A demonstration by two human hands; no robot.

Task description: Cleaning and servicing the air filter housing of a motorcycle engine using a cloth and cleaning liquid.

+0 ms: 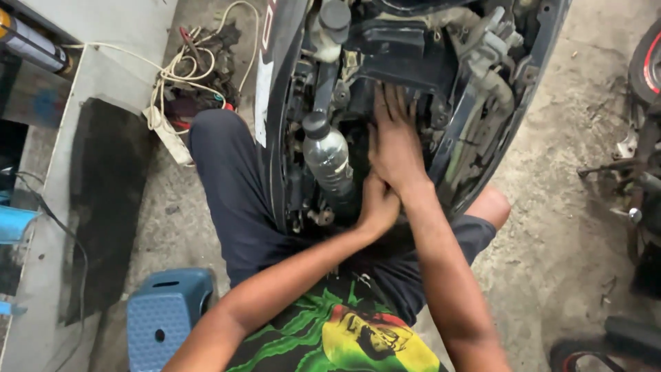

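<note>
Inside the opened black scooter body (413, 48), a clear plastic bottle with a black cap (328, 162) is seen wedged upright. The left hand (377, 207) is curled just beside its lower part; contact cannot be confirmed. The right hand (394, 141) is laid flat, fingers spread, on dark parts. Light, slippery plastic is judged best gripped mid-body.

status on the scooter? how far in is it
Done: the scooter body is opened, engine parts exposed. In hand: the right hand lies flat inside the bay, and the left hand grips low beside a clear plastic bottle standing there. Left: everything is uncovered; no cover is back on.
</note>
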